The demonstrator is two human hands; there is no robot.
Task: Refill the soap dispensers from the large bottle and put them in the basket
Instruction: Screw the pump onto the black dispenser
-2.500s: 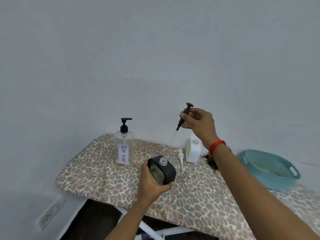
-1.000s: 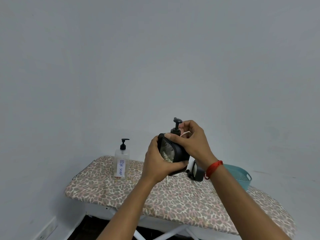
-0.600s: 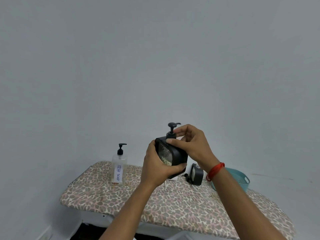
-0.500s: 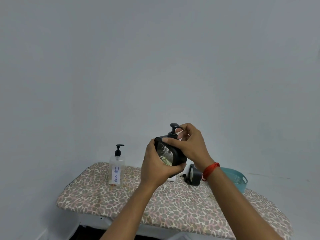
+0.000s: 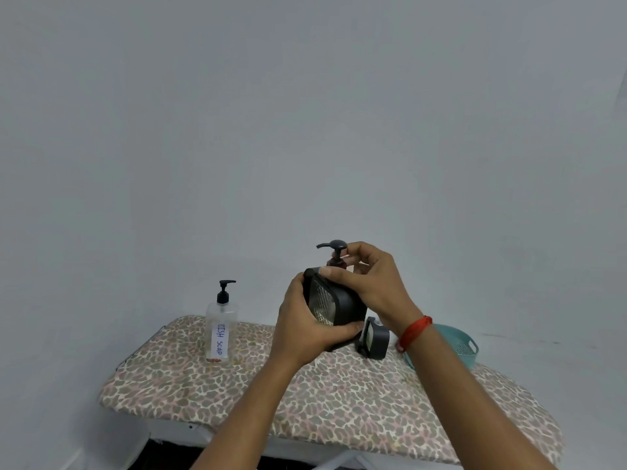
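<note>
I hold a black soap dispenser (image 5: 334, 305) up in front of me, above the board. My left hand (image 5: 302, 329) grips its body from the left and below. My right hand (image 5: 371, 283) curls over its top, fingers pinching the collar of the black pump (image 5: 334, 249), whose spout points left. A second black dispenser (image 5: 375, 339) without a pump stands on the board behind my hands. The large clear bottle (image 5: 220, 329) labelled DISH SOAP stands at the left. The teal basket (image 5: 456, 344) sits at the right, partly hidden by my right forearm.
Everything rests on an ironing board with a leopard-print cover (image 5: 339, 401); its near edge runs across the lower frame, with metal legs below. A plain grey wall stands close behind it.
The pump, held apart in my right hand before, now sits in the neck of the black dispenser. My right fingers have been turning it; its spout now points left.
</note>
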